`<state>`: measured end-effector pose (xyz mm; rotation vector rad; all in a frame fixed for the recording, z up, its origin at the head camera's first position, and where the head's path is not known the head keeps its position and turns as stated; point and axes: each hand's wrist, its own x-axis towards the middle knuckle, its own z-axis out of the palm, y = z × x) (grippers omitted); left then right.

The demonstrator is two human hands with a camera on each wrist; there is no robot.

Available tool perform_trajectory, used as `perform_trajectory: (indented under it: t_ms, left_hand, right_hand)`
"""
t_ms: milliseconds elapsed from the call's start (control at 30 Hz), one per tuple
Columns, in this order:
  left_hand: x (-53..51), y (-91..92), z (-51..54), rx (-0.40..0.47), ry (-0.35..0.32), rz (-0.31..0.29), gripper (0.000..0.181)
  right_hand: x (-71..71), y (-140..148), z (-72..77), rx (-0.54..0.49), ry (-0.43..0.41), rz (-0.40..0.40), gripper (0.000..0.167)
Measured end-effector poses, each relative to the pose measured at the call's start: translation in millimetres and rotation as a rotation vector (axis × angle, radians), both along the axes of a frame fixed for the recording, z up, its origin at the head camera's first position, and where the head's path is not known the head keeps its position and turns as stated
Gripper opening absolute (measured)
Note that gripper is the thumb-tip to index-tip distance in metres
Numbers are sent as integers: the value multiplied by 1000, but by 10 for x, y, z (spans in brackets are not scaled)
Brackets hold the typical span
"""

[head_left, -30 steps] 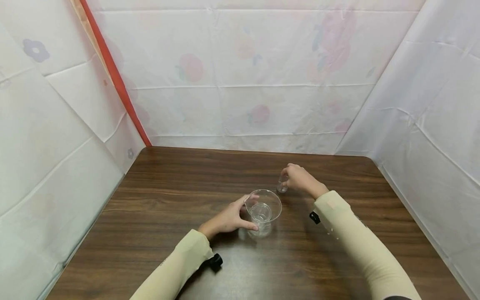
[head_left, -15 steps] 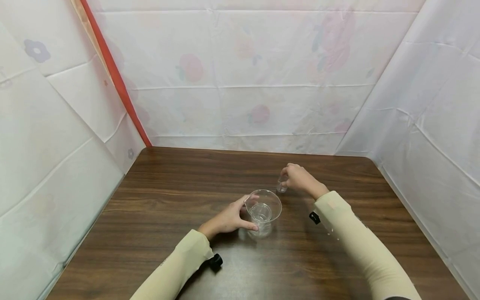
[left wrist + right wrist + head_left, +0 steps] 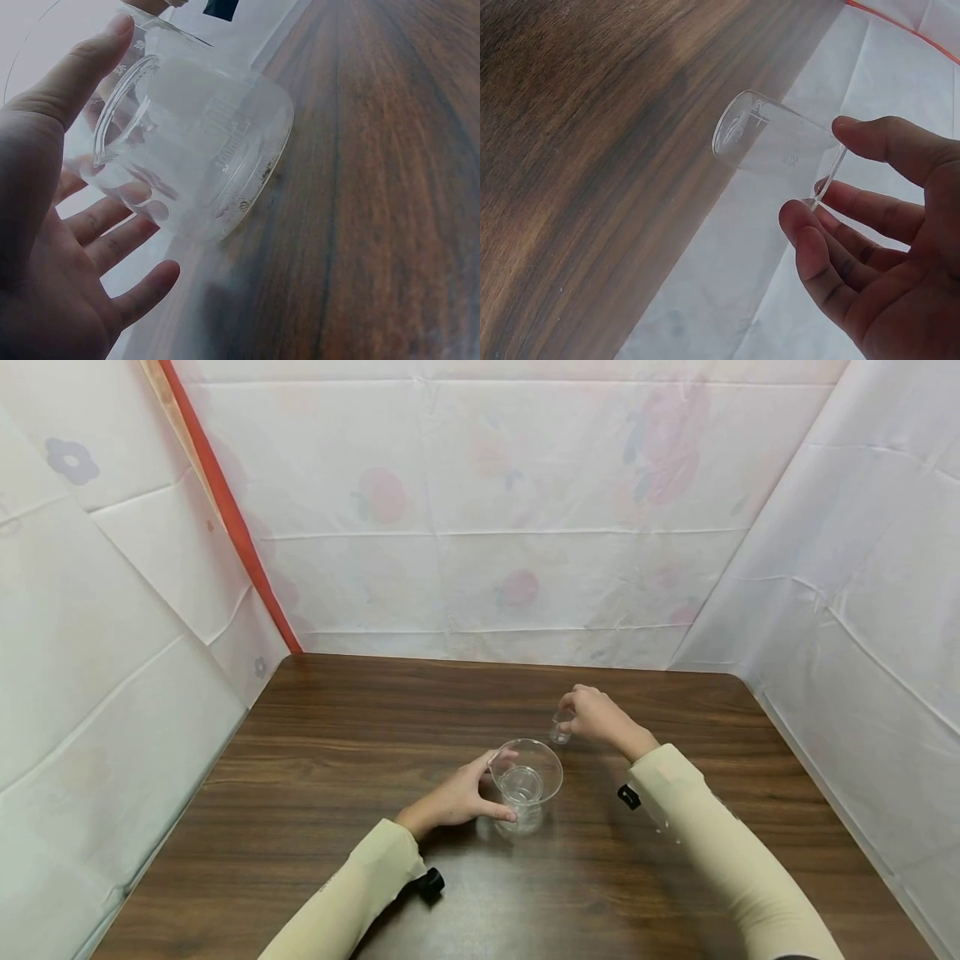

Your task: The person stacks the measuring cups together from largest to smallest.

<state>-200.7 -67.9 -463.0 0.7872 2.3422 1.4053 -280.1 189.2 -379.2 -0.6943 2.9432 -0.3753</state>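
Note:
In the head view my left hand (image 3: 460,795) holds a large clear glass beaker (image 3: 551,783) near the middle of the table, thumb on the near side and fingers round the far side. A smaller round glass rim (image 3: 522,785) shows inside it, seemingly another beaker. The left wrist view shows the thumb against the large beaker's wall (image 3: 255,112), with faint print on the glass. Farther back and to the right, my right hand (image 3: 596,714) pinches a small clear beaker (image 3: 772,142) by its rim, base downward. Whether its base touches the wood I cannot tell.
A dark wood-grain table (image 3: 360,718) lies under both hands. White patterned sheets (image 3: 465,485) hang behind and on both sides, with a red strip (image 3: 236,522) at the back left corner. Dark wrist cameras (image 3: 431,885) hang below the cuffs.
The right hand and the small beaker have shifted slightly to the left. The left hand and the large beaker have stayed in place.

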Motion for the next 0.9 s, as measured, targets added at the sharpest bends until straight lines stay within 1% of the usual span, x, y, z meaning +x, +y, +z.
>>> perform_trajectory:
  t_ms: [300, 533, 733, 900]
  left_hand:
    - [4, 2, 14, 3, -6, 2, 86]
    - [5, 11, 14, 0, -6, 1, 87]
    - [2, 16, 23, 33, 1, -14, 86]
    - [8, 3, 30, 40, 1, -7, 84]
  right_hand:
    - [42, -2, 41, -10, 27, -9, 34]
    - [81, 1, 102, -32, 36, -13, 33]
    - [96, -14, 140, -52, 38, -28, 34]
    - [115, -35, 175, -59, 52, -24, 34]
